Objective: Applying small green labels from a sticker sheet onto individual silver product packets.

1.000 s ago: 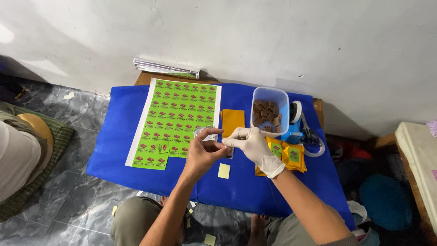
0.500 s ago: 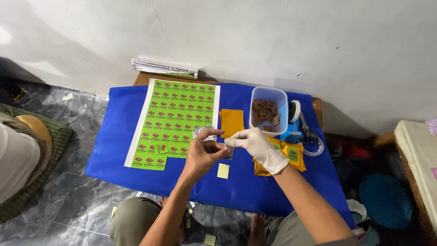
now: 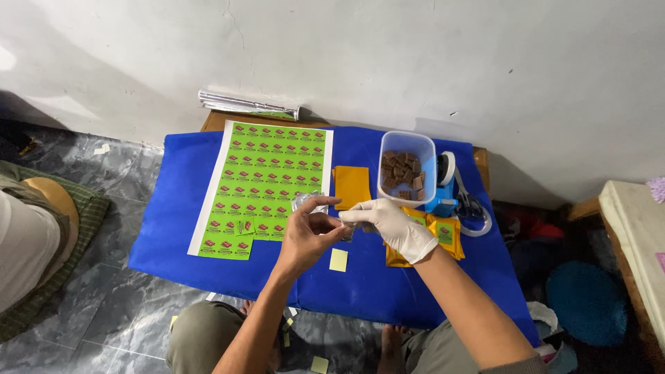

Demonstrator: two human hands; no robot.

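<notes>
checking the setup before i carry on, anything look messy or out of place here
Mostly tidy. The green label sheet lies flat on the blue cloth, with its lower right corner cut away in steps. Small yellow paper scraps lie on the floor near the feet. The right hand is gloved; the left hand is bare.

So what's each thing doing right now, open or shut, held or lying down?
Left hand: bare, pinching a small clear wrapper.
Right hand: gloved, pinching something small.
Plastic tub: open, holding brown pieces.
Green sticker sheet: lying flat.
Yellow packets: lying flat.
</notes>
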